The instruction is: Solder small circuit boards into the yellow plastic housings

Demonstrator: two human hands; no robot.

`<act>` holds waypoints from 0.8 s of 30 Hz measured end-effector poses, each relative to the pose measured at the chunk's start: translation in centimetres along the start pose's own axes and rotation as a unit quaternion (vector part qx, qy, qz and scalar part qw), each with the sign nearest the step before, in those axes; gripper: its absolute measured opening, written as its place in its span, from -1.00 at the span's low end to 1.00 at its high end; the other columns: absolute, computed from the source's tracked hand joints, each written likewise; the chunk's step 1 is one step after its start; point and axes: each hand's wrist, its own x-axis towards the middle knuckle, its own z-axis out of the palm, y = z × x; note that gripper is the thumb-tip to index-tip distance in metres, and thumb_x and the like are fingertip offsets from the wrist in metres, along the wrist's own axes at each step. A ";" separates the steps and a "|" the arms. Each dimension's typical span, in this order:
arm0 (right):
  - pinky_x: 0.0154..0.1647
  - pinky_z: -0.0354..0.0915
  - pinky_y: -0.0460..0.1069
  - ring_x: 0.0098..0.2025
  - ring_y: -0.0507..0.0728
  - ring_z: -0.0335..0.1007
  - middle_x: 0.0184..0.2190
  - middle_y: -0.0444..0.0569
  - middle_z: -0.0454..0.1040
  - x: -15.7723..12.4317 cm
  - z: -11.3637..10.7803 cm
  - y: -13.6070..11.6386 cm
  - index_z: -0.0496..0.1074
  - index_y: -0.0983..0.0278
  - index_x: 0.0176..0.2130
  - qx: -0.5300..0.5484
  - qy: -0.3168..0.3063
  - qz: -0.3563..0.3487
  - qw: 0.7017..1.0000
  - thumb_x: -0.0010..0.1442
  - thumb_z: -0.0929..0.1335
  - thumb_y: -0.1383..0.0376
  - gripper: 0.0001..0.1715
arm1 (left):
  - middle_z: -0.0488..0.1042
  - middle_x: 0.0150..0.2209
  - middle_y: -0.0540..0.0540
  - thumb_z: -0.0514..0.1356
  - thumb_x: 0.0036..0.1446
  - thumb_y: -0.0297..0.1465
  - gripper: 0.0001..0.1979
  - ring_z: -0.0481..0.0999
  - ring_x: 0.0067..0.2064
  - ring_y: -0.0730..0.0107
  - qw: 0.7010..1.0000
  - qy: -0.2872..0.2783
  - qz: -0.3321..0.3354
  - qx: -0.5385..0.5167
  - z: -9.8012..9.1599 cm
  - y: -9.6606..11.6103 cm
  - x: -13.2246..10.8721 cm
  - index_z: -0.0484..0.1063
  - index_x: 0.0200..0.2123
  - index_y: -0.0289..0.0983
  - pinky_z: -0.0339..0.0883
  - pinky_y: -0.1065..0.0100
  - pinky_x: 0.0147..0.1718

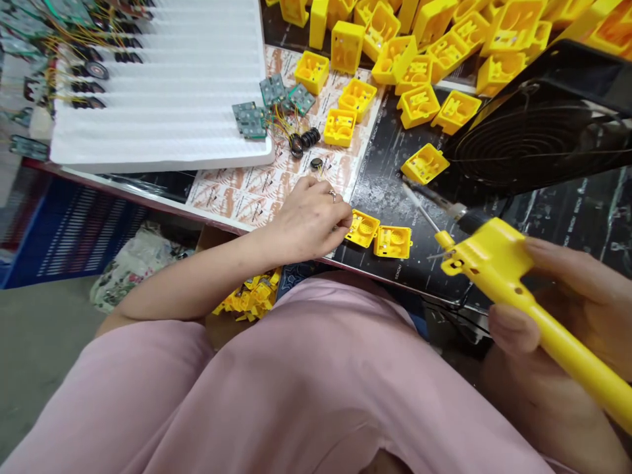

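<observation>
My right hand (557, 309) is wrapped around a yellow soldering gun (498, 257). Its metal tip and thin solder feed tube point left over the black mat. My left hand (316, 217), with a ring on one finger, is closed at the left edge of a small yellow plastic case (363, 228); its fingertips are partly hidden. Touching that case on the right is a second open yellow case (393, 242). Another yellow case (425, 164) lies just beyond the iron's tip. Above my left hand sits a small round black speaker (316, 163) with thin wires.
A white ridged foam tray (162, 85) bears wired parts at left. Green circuit boards (250, 120) with black round parts lie at its corner. Many yellow cases (395, 59) pile up at the back. A black fan (538, 131) stands at right. Yellow pieces (251, 296) fill a box below.
</observation>
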 end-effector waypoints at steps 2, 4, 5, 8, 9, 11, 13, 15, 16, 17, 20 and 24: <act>-0.52 0.43 0.02 -0.42 0.15 0.53 -0.25 0.00 0.61 -0.2 0.4 0.2 0.41 0.04 0.23 0.041 0.010 -0.040 0.998 0.24 0.45 0.15 -0.42 | 0.56 -0.41 -0.10 0.10 0.19 -0.38 -0.79 0.43 -0.20 0.17 1.000 0.005 0.000 0.012 0.2 0.3 0.0 0.52 -0.41 -0.23 0.20 0.09 -0.09; -0.44 0.51 -0.01 -0.38 0.16 0.58 -0.31 -0.01 0.60 0.0 1.0 0.0 0.42 0.13 0.21 0.083 0.009 -0.093 0.992 0.22 0.46 0.24 -0.42 | 0.57 -0.40 -0.09 0.10 0.18 -0.39 -0.79 0.43 -0.20 0.17 1.000 0.003 0.002 0.016 0.2 0.4 0.0 0.52 -0.41 -0.23 0.20 0.11 -0.12; -0.43 0.53 -0.03 -0.38 0.15 0.58 -0.35 -0.02 0.60 0.1 1.3 -0.1 0.42 0.17 0.19 0.097 -0.005 -0.107 0.989 0.22 0.47 0.26 -0.45 | 0.57 -0.40 -0.09 0.10 0.17 -0.39 -0.79 0.43 -0.20 0.18 1.000 0.000 0.005 0.018 0.2 0.5 0.1 0.52 -0.42 -0.23 0.19 0.12 -0.12; -0.48 0.49 -0.10 -0.45 0.07 0.55 -0.44 -0.09 0.57 0.8 1.7 -0.8 0.47 0.23 -0.03 0.113 -0.060 -0.128 0.983 0.24 0.47 0.28 -0.70 | 0.56 -0.41 -0.10 0.09 0.15 -0.39 -0.79 0.44 -0.21 0.18 1.000 -0.007 0.011 0.026 0.1 0.5 0.4 0.52 -0.43 -0.23 0.19 0.12 -0.13; -0.50 0.47 -0.13 -0.48 0.05 0.54 -0.48 -0.11 0.55 1.0 1.8 -1.0 0.47 0.23 -0.13 0.112 -0.067 -0.140 0.982 0.24 0.48 0.28 -0.81 | 0.56 -0.41 -0.10 0.09 0.14 -0.39 -0.79 0.44 -0.22 0.18 1.000 -0.009 0.011 0.028 0.1 0.5 0.4 0.52 -0.43 -0.23 0.20 0.12 -0.14; -0.49 0.46 -0.17 -0.50 0.02 0.53 -0.52 -0.12 0.52 1.3 1.7 -1.2 0.44 0.24 -0.29 0.098 -0.074 -0.161 0.979 0.26 0.46 0.28 -0.86 | 0.56 -0.43 -0.10 0.08 0.13 -0.38 -0.78 0.44 -0.23 0.17 0.999 -0.012 0.010 0.031 0.1 0.4 0.5 0.52 -0.43 -0.23 0.20 0.12 -0.15; -0.45 0.47 -0.19 -0.48 0.01 0.54 -0.53 -0.12 0.51 1.7 1.8 -1.4 0.40 0.24 -0.36 0.086 -0.082 -0.167 0.979 0.29 0.44 0.26 -0.80 | 0.56 -0.44 -0.10 0.08 0.13 -0.38 -0.78 0.44 -0.23 0.17 0.999 -0.012 0.009 0.036 0.1 0.5 0.6 0.52 -0.43 -0.23 0.20 0.11 -0.14; -0.47 0.47 -0.18 -0.47 0.00 0.53 -0.51 -0.12 0.51 2.1 1.8 -1.5 0.38 0.24 -0.35 0.088 -0.087 -0.182 0.976 0.27 0.46 0.28 -0.80 | 0.56 -0.44 -0.10 0.08 0.12 -0.39 -0.79 0.45 -0.23 0.17 0.999 -0.011 0.009 0.039 0.1 0.5 0.6 0.52 -0.44 -0.23 0.21 0.11 -0.13; -0.48 0.46 -0.18 -0.47 0.00 0.53 -0.50 -0.11 0.52 2.3 1.8 -1.6 0.38 0.24 -0.33 0.091 -0.091 -0.193 0.973 0.23 0.48 0.30 -0.80 | 0.56 -0.44 -0.10 0.08 0.11 -0.39 -0.79 0.45 -0.23 0.16 0.999 -0.012 0.010 0.039 0.1 0.5 0.7 0.51 -0.44 -0.23 0.21 0.10 -0.13; -0.47 0.46 -0.18 -0.46 0.00 0.52 -0.48 -0.09 0.53 2.6 1.7 -1.6 0.39 0.26 -0.31 0.093 -0.094 -0.204 0.970 0.19 0.51 0.33 -0.78 | 0.55 -0.44 -0.10 0.08 0.11 -0.39 -0.79 0.45 -0.23 0.16 0.999 -0.012 0.010 0.039 0.1 0.6 0.7 0.51 -0.45 -0.24 0.21 0.10 -0.13; -0.42 0.49 -0.14 -0.44 0.01 0.52 -0.44 -0.04 0.56 3.0 1.3 -1.7 0.42 0.29 -0.26 0.095 -0.114 -0.222 0.964 0.16 0.51 0.39 -0.79 | 0.54 -0.46 -0.11 0.09 0.09 -0.39 -0.80 0.45 -0.24 0.16 0.999 -0.011 0.010 0.039 0.1 0.6 0.8 0.51 -0.46 -0.24 0.21 0.09 -0.13; -0.41 0.48 -0.12 -0.41 0.01 0.52 -0.41 -0.07 0.55 2.3 0.3 -1.3 0.43 0.20 -0.30 0.085 -0.134 -0.172 0.972 0.33 0.39 0.21 -0.84 | 0.54 -0.47 -0.10 0.10 0.08 -0.38 -0.81 0.44 -0.24 0.16 0.999 -0.004 0.012 0.044 0.2 0.5 0.8 0.51 -0.46 -0.23 0.22 0.09 -0.11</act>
